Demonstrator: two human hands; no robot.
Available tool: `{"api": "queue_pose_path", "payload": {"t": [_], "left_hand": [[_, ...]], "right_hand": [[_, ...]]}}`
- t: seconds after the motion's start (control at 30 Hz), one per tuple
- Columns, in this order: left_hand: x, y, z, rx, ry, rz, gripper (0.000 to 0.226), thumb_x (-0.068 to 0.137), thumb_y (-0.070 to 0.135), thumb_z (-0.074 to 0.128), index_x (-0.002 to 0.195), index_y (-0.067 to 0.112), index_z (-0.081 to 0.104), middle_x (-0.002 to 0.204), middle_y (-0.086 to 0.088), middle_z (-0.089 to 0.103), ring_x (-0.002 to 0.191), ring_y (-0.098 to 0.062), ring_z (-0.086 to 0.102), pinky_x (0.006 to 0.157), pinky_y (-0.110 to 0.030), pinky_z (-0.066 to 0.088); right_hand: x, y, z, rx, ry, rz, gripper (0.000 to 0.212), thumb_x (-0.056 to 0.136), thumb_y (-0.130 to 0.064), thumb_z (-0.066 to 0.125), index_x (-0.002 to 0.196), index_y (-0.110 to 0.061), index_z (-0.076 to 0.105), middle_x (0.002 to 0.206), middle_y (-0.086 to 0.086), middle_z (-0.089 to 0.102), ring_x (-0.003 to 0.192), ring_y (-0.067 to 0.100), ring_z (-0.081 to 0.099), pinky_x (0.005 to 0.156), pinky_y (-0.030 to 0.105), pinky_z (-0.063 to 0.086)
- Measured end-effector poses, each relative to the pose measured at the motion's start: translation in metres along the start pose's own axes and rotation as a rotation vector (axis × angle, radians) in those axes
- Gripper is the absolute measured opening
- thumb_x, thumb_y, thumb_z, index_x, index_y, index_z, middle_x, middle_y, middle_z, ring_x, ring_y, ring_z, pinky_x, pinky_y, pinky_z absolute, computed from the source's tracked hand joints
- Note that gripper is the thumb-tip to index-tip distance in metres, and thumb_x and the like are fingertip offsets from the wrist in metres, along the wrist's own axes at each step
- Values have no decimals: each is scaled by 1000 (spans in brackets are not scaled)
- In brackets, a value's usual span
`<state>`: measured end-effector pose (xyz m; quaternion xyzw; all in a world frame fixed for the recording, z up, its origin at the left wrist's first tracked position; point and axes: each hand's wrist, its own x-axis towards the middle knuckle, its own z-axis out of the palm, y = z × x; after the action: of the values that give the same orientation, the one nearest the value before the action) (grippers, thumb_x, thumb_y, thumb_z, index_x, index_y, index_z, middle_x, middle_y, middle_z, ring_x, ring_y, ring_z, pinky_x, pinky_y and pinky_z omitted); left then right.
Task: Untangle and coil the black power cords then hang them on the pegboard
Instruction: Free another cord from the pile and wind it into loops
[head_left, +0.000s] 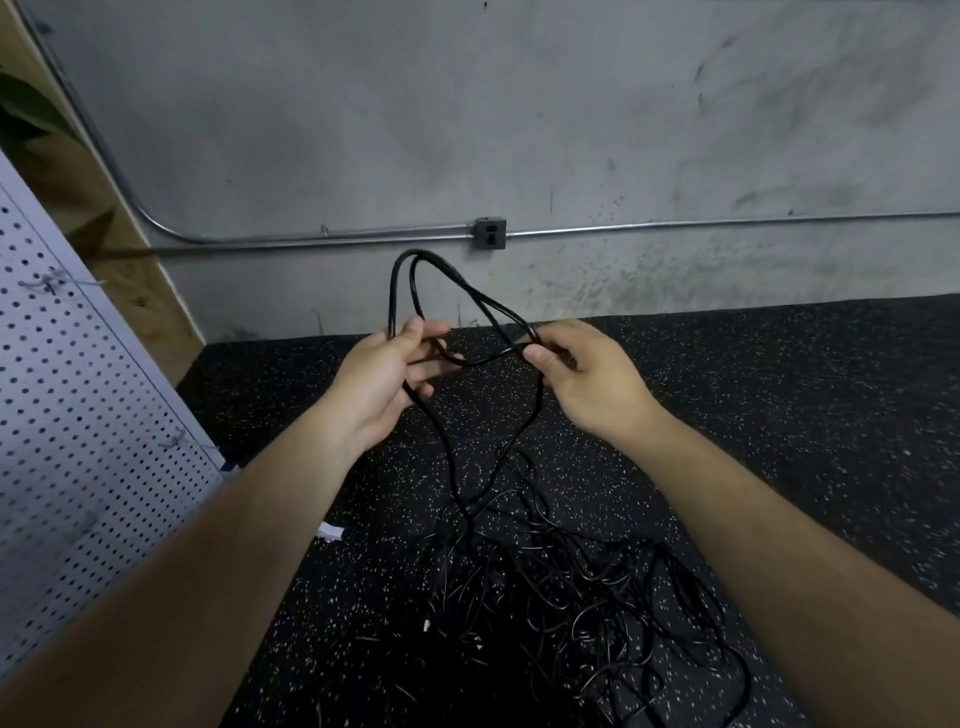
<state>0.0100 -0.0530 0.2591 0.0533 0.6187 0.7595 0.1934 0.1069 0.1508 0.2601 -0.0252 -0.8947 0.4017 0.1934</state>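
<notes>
Cord (393, 296) pinched by left hand (384, 384) and right hand (587, 384) above speckled floor (753, 389), concrete wall (519, 130).

The cords (571, 597) lie heaped on the floor (779, 405), pegboard (78, 415) to their left, wall (519, 130) and outlet (490, 233) behind.
</notes>
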Motion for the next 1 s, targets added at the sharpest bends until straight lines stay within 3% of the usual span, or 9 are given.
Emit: {"api": "queue_pose_path", "payload": {"t": [0.17,0.3,0.4,0.47,0.57,0.63,0.77,0.87,1.0], "left_hand": [[7,0,-17,42,177,-96,31,109,32,43,106,10,65,106,-6,74,79,-18,76,46,-21,47],[16,-2,-38,259,394,-129,17,101,17,55,112,10,67,93,0,69,77,-14,63,63,-26,44],[6,-4,-33,666,310,-68,37,86,-1,58,120,15,60,115,-2,58,104,-18,52,78,-32,39],[-6,-4,-15,686,237,75,57,83,2,61,137,22,54,135,1,50,118,-12,46,92,-31,37],[-24,-7,15,567,-73,283,49,89,38,72,135,36,56,139,9,55,125,-6,53,103,-30,41],[-32,-17,31,624,-258,274,68,85,59,69,144,35,46,145,13,49,126,-2,52,107,-31,42],[-23,-40,39,661,26,245,89,85,52,75,153,32,21,155,4,30,132,-16,44,111,-43,42],[-12,-42,26,930,230,299,74,91,61,62,149,25,35,151,1,42,139,-21,36,117,-48,30],[-5,-33,-7,1456,3,546,60,95,71,31,96,29,73,127,7,67,139,-14,41,123,-43,16]], "right_hand": [[0,5,-15,350,199,250,18,105,-21,55,111,-25,71,109,-6,73,105,12,68,94,44,58],[-1,0,-33,449,271,287,22,105,-20,54,117,-18,72,106,-4,74,104,15,70,91,45,60],[-4,-9,-33,457,242,265,21,107,-22,50,108,-20,71,98,1,77,92,20,74,90,49,59],[-5,-16,-27,471,174,232,23,108,-20,47,106,-16,69,94,5,77,87,24,76,89,51,59],[-3,-28,-18,590,99,228,25,109,-18,44,104,-8,66,93,9,77,90,25,76,91,47,59],[-2,-36,-17,706,50,205,26,109,-17,44,104,-5,66,89,10,75,89,25,74,87,41,61],[-2,-50,-21,724,-69,72,27,109,-23,43,106,-11,67,71,0,59,62,14,52,59,27,45],[-2,-56,-22,710,-79,10,28,110,-27,40,107,-14,65,62,-1,40,53,12,35,52,27,33],[1,-46,-40,358,134,-3,25,109,-32,43,104,-21,65,56,-15,44,47,3,35,48,18,29]]}}
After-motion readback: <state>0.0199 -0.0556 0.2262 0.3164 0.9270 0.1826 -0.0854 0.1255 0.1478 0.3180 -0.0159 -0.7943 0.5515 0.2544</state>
